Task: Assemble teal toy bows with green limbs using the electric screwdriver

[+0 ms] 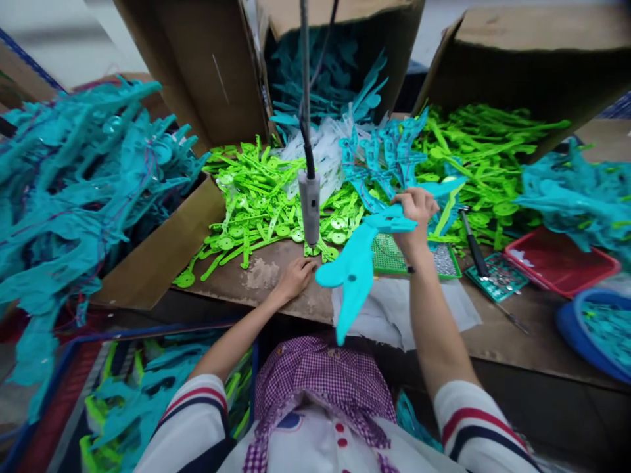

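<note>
My right hand (417, 209) is closed on a turquoise plastic piece (352, 269), raised above the table, its broad pointed end hanging down to the left. My left hand (296, 276) rests low at the table's edge, fingers bent together; whatever they hold, if anything, is hidden. Just above it hangs a grey electric screwdriver (310, 207) on a cord, its tip close over a small lime-green part (311, 250). A heap of lime-green plastic parts (266, 190) lies behind the left hand. Turquoise pieces (379, 157) with wires stand behind the right hand.
Turquoise pieces (98, 177) are piled high at left beside a cardboard flap (162, 249). Open cartons (340, 16) stand behind. To the right are a green tray (394, 255) of small parts, a hammer (474, 246), a red tray (566, 279) and a blue basin (566, 322).
</note>
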The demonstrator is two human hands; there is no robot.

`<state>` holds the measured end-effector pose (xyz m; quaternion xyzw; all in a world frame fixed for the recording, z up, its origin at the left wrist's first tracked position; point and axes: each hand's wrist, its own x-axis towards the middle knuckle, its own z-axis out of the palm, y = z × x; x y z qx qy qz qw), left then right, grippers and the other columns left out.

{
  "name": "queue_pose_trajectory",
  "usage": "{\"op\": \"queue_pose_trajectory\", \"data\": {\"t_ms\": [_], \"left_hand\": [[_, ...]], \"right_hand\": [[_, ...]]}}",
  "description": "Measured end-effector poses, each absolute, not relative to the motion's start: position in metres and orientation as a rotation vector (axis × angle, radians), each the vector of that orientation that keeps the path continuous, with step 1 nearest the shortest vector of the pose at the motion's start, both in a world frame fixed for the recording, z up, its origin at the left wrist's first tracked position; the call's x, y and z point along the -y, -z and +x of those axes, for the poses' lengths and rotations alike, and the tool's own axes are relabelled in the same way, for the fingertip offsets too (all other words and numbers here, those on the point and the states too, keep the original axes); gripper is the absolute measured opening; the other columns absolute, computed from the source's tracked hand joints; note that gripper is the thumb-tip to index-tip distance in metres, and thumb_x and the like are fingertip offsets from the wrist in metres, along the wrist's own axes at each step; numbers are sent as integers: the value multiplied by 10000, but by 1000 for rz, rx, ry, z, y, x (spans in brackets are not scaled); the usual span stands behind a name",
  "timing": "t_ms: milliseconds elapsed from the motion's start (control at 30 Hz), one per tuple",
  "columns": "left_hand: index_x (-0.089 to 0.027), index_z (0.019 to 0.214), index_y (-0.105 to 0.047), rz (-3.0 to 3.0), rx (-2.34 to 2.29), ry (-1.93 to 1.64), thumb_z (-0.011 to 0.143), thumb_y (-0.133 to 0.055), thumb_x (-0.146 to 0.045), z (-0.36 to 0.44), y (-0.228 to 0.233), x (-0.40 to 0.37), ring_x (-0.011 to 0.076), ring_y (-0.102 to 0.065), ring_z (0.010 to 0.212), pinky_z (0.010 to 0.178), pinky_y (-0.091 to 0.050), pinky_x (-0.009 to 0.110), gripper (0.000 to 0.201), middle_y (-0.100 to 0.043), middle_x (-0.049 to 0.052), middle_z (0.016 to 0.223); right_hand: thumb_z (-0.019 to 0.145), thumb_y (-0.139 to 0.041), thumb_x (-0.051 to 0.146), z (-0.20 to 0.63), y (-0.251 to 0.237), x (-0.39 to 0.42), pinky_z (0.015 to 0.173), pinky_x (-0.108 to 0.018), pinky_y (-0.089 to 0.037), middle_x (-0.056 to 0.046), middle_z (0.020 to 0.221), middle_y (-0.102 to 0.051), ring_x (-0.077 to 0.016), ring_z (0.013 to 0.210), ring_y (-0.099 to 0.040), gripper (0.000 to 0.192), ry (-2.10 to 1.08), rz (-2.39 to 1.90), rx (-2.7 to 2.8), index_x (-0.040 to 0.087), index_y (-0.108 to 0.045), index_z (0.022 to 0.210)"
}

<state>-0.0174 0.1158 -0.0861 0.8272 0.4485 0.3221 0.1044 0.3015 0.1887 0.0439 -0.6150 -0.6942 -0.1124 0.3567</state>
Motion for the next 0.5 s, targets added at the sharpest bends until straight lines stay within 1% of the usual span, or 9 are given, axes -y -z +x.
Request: {"op": "queue_pose_trajectory", "data": {"t_ms": [100,167,200,233,300,333,400,433,500], "left_hand": [[-186,1087,-707,2286,-1347,-1080,967,-510,-262,-15,76,-98,219,-670,1046,954,-556,413,243,-710,113,1101],[-176,1097,-692,1929,-1398,-1199,1000,-471,-334,-7,67,-78,205,-672,1035,934,-560,386,289,-709,108,1076],[-171,1130,-677,1722,-1369,-1193,1013,-444,-386,-1,62,-68,201,-677,1020,902,-570,366,338,-709,105,1068],[-167,1191,-654,1551,-1288,-1126,1015,-431,-440,6,56,-58,201,-683,1009,863,-579,348,394,-707,110,1087],[-176,1343,-574,1374,-1076,-889,950,-544,-521,23,47,-43,209,-690,998,790,-588,319,524,-678,130,1208],[-190,1406,-528,1345,-986,-768,886,-647,-523,32,42,-37,213,-690,1002,773,-588,311,629,-649,139,1280],[-211,1450,-493,1340,-879,-601,752,-810,-430,48,38,-31,216,-683,1018,784,-583,305,798,-615,144,1346],[-213,1449,-497,1334,-850,-557,725,-833,-368,55,37,-29,216,-680,1025,799,-581,307,814,-629,139,1328],[-202,1420,-528,1275,-811,-521,739,-798,-274,63,41,-26,216,-681,1028,818,-577,315,737,-678,124,1250]], "right_hand": [[853,-493,148,331,-55,-173,1025,-550,-293,-143,1169,-638,-347,1276,-459,229,360,-1510,2217,198,-653,1009],[832,-504,116,342,-54,-163,1014,-546,-288,-146,1134,-653,-344,1259,-470,227,400,-1483,2402,190,-655,984],[825,-503,102,344,-52,-159,1008,-539,-292,-149,1126,-656,-340,1248,-476,232,416,-1467,2471,186,-658,976],[820,-499,91,345,-50,-156,1001,-530,-301,-152,1120,-658,-335,1234,-484,238,422,-1446,2538,181,-661,970],[819,-488,75,341,-46,-155,988,-511,-324,-156,1097,-668,-320,1194,-512,243,408,-1406,2658,168,-668,953],[821,-480,69,338,-45,-156,985,-503,-335,-155,1080,-675,-310,1172,-528,246,391,-1390,2707,164,-671,945],[832,-455,50,328,-45,-157,1007,-496,-343,-145,1091,-687,-293,1188,-540,285,356,-1351,2764,168,-683,955],[837,-440,36,323,-45,-157,1037,-500,-334,-138,1150,-684,-285,1237,-527,327,343,-1328,2759,177,-690,993],[842,-434,19,315,-46,-152,1118,-521,-281,-106,1337,-631,-275,1375,-447,443,324,-1289,2683,222,-682,1148]]}}
